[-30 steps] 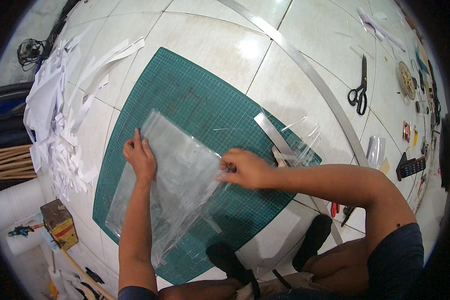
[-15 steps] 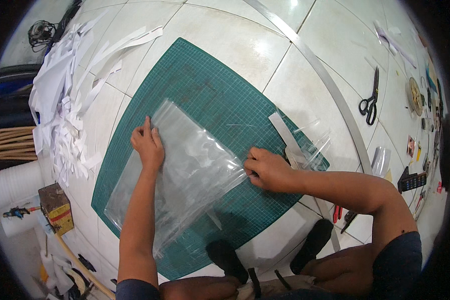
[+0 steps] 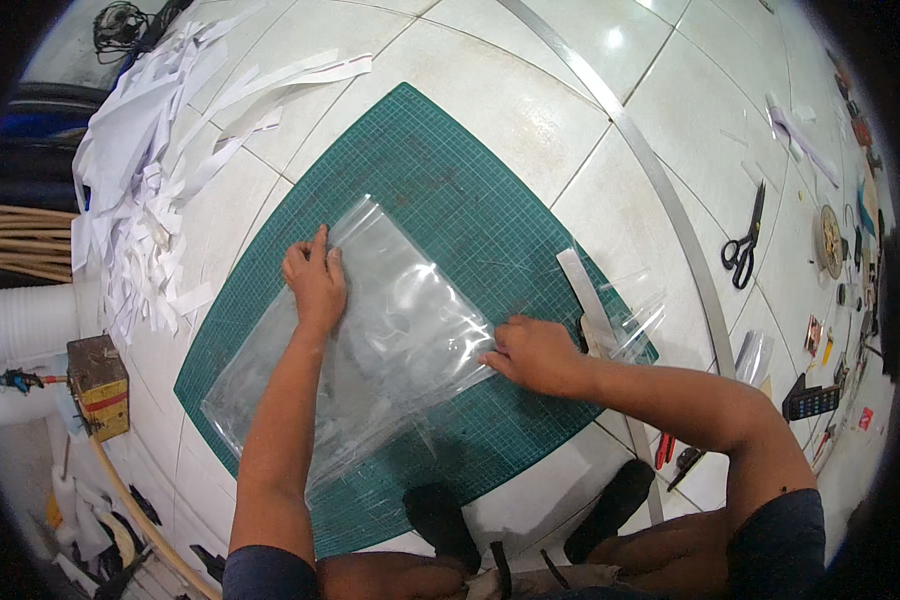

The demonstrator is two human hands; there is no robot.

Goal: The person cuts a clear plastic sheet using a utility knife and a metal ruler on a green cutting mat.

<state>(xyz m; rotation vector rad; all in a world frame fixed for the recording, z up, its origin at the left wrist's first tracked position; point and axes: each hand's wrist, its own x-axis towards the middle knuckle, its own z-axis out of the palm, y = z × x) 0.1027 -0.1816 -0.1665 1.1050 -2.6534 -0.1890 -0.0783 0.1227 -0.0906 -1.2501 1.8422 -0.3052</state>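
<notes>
A stack of clear plastic sheets [image 3: 395, 320] lies aslant on a green cutting mat [image 3: 460, 190]. My left hand [image 3: 315, 285] rests on the upper left edge of the sheets, fingers outstretched and slightly apart. At their right corner my right hand [image 3: 538, 355] is closed, with thumb and fingers pinching the plastic edge. Just beyond the right hand, a pale flat strip [image 3: 582, 285] and clear plastic offcuts [image 3: 638, 320] lie over the mat's right corner. How many sheets are stacked I cannot tell.
White paper scraps [image 3: 135, 200] are heaped on the tiled floor at left. A long metal strip [image 3: 660, 180] curves past the mat's right side. Farther right lie black scissors [image 3: 745, 240] and a remote control [image 3: 812, 400]. A yellow-banded box [image 3: 98, 385] stands at left.
The whole view has shifted a little. My right hand's fingers have changed position at the sheets' corner, with the thumb now showing against the edge. My left hand stays on the upper left edge.
</notes>
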